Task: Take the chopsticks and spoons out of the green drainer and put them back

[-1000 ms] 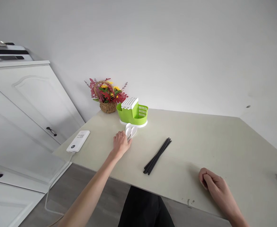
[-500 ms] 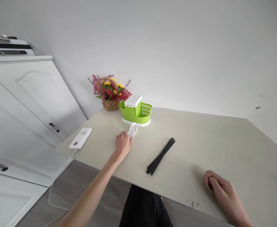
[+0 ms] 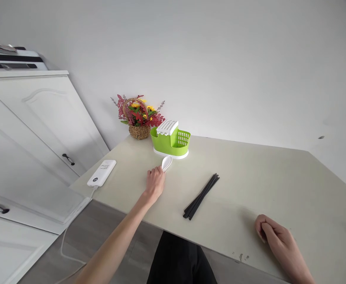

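Left hand (image 3: 155, 180) out front, and it's clamped around the white spoons (image 3: 167, 162), fingers wrapped over the handles, bowls poking out past the knuckles! Those bowls sit stacked one over another, too tightly overlapped for a sure count, and they point away from the body, just in front of the green caddy (image 3: 166, 146) with its white slotted top and white base. Over on the other side, the right hand (image 3: 276, 236) is curled into a loose fist, thumb folded in, parked by the near edge of the pale table (image 3: 255, 173). Between the two hands lie the black sticks (image 3: 201, 196), bundled at a slant, crossing slightly, nearer the left hand than the right. Up behind, the wicker basket (image 3: 139, 132) stands right beside the caddy, bursting with red leaves and yellow flowers (image 3: 137, 110). And out at the left edge, a white power bank (image 3: 102, 172) lies flat, its white cable (image 3: 72, 258) running over the side, next to white cabinets (image 3: 51, 114) with dark handles.
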A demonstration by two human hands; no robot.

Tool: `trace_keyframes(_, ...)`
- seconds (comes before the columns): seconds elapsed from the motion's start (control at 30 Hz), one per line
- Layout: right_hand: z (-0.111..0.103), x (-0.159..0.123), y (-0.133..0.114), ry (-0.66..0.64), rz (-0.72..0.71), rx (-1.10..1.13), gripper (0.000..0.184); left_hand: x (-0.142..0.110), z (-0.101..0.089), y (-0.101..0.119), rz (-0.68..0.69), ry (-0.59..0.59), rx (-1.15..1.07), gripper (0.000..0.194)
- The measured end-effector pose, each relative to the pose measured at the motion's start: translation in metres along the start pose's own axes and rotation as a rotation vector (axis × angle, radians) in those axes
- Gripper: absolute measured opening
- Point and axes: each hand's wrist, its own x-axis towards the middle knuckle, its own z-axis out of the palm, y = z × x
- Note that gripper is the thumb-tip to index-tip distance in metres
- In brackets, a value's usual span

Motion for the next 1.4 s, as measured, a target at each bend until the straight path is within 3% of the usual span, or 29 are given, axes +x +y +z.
trace_keyframes(0.13, -0.003, 0.003, 0.008, -0.071, 0.018, -0.02, 0.026, -0.001, 0.001, -0.003, 0.001, -0.005, -0.018, 0.027)
trace_keyframes(0.33, 0.001, -0.002, -0.001, -0.017, 0.037, 0.011, 0.028, -0.009, -0.008, 0.012, 0.039, -0.005, -0.082, 0.024)
trace_keyframes(0.47, 0.003, -0.002, -0.009, 0.009, 0.035, 0.038, 0.029, -0.019, -0.028, 0.055, 0.152, -0.012, -0.231, 0.021)
trace_keyframes(0.6, 0.003, -0.001, -0.012, 0.023, 0.02, 0.055, 0.028, -0.036, -0.046, 0.113, 0.367, -0.062, -0.361, 0.02)
trace_keyframes(0.7, 0.002, 0.0, -0.012, 0.011, 0.017, 0.053, 0.027, -0.051, -0.048, 0.149, 0.511, -0.087, -0.376, 0.018)
trace_keyframes(0.8, 0.001, 0.002, -0.011, -0.024, 0.014, 0.051, 0.025, -0.06, -0.045, 0.172, 0.602, -0.084, -0.335, 0.014)
trace_keyframes(1.2, -0.001, 0.003, -0.01, -0.025, 0.01, 0.02, 0.027, -0.06, -0.029, 0.191, 0.665, -0.094, -0.238, 0.014)
trace_keyframes(1.4, -0.002, 0.004, -0.013, -0.031, 0.0, -0.001, 0.026, -0.064, -0.027, 0.198, 0.654, -0.121, -0.166, 0.058)
